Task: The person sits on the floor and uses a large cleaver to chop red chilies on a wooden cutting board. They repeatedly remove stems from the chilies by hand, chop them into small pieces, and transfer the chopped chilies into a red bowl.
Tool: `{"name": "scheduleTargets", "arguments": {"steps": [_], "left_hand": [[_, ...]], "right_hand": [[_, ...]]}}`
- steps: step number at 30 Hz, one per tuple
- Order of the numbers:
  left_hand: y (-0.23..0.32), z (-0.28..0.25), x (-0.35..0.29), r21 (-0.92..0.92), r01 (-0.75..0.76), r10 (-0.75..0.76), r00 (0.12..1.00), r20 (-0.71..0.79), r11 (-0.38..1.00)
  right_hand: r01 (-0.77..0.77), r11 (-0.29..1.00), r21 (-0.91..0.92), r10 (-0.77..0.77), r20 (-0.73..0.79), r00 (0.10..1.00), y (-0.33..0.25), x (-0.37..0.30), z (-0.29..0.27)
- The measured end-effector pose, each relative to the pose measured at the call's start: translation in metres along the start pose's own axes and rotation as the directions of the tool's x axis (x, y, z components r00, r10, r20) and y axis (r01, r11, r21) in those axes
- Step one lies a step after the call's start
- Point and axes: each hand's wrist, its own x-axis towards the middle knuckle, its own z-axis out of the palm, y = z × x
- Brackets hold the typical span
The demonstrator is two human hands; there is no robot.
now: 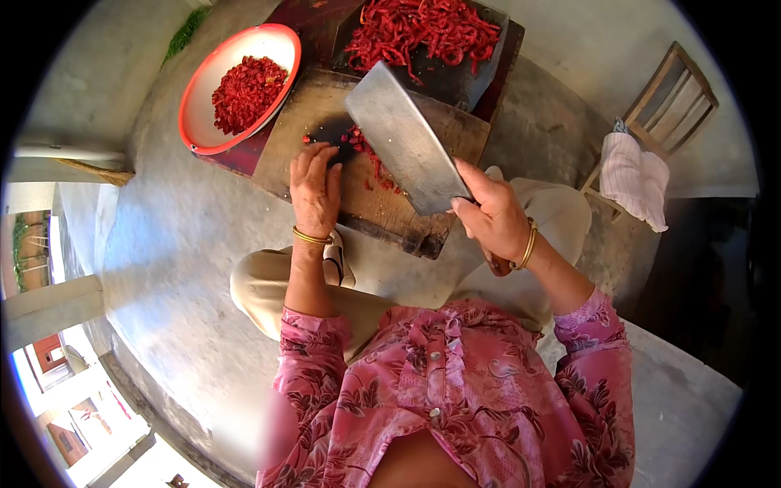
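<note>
My right hand [495,218] grips a cleaver [407,142] by its handle. The wide grey blade is raised and tilted over a worn wooden chopping board [370,213]. Partly hidden behind the blade, chopped red chillies [379,172] lie on the board. At the board's left side is my left hand [316,189], fingers bent downward and thumb apart, with nothing visible in it. Just beyond its fingertips are a few small red bits on a dark patch of the board.
A white basin with a red rim [189,122] holds chopped chillies [248,93] at the far left. Whole dried-looking red chillies [423,34] fill a dark tray behind the board. To the right stands a wooden chair [679,102] with a pale cloth [633,175] on it.
</note>
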Motion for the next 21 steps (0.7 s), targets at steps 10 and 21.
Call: {"name": "scheduleTargets", "arguments": {"steps": [10, 21], "left_hand": [[0.008, 0.019, 0.053, -0.093, -0.087, 0.107, 0.966, 0.236, 0.992], [-0.005, 0.041, 0.094, -0.168, -0.436, 0.465, 0.779, 0.422, 0.884]], "right_hand": [[-0.092, 0.788, 0.609, 0.268, -0.205, 0.941, 0.056, -0.039, -0.03], [-0.117, 0.664, 0.739, 0.34, -0.159, 0.927, 0.081, -0.054, -0.009]]}}
